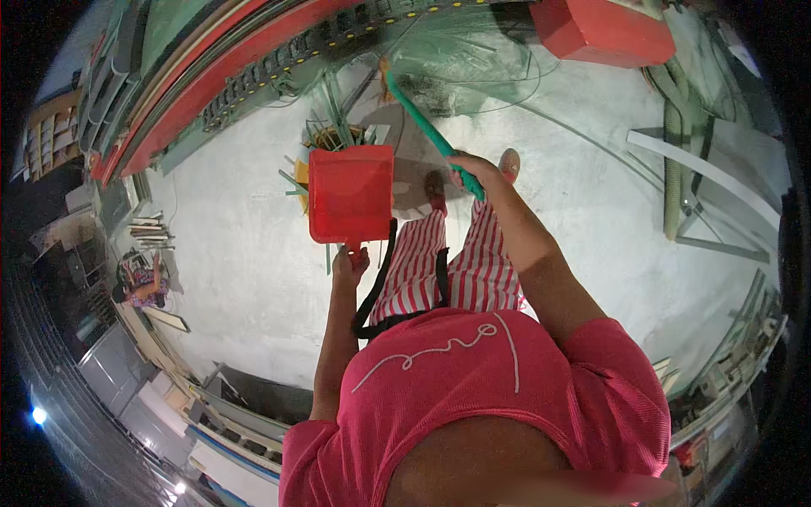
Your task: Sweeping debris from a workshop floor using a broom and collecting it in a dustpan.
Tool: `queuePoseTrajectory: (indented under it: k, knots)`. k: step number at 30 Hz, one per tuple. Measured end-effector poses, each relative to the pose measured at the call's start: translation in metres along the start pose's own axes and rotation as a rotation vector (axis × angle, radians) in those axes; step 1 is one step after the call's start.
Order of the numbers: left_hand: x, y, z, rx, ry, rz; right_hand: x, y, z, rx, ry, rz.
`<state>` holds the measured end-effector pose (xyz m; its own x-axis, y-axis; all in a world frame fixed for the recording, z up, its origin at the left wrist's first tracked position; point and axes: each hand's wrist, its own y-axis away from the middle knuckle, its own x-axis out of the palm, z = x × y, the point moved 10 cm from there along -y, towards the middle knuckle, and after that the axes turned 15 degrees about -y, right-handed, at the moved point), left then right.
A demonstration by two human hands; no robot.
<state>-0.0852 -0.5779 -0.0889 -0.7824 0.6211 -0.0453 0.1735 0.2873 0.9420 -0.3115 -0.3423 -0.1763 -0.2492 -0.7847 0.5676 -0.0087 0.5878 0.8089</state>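
My left hand (350,263) is closed round the short handle of a red dustpan (351,193), held up in front of my left leg. In my right hand (473,173) is the green handle of a broom (420,121), gripped near its upper end. The handle slants away to the far left, down toward the floor. At its far end a small orange-brown part shows; I cannot tell its shape clearly. Behind the dustpan, partly hidden by it, a yellow container (301,179) stands with several green and dark strips (334,110) sticking out.
A long red and black machine (253,55) runs along the far left. Far right, a red box-shaped housing (601,32) stands near a ribbed hose (673,173). Cables and thin strips lie on the floor (245,253). Another person (150,287) is at the far left.
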Motion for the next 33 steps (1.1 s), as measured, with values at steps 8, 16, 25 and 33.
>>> queuePoseTrajectory:
  k: [8,16,25,33]
  knots:
    - [0.021,-0.012,-0.017,0.043,-0.037,0.168,-0.088,0.131,-0.053,-0.391,-0.095,-0.113]
    - [0.019,-0.029,-0.036,0.501,-0.392,0.356,-0.047,0.137,-0.093,-0.308,0.021,-0.067]
    - [-0.013,-0.015,-0.01,0.024,-0.126,0.072,0.124,0.025,-0.049,-0.006,-0.405,0.533]
    - [-0.007,-0.008,-0.009,0.014,-0.308,0.037,0.044,0.02,-0.002,0.054,-0.917,0.856]
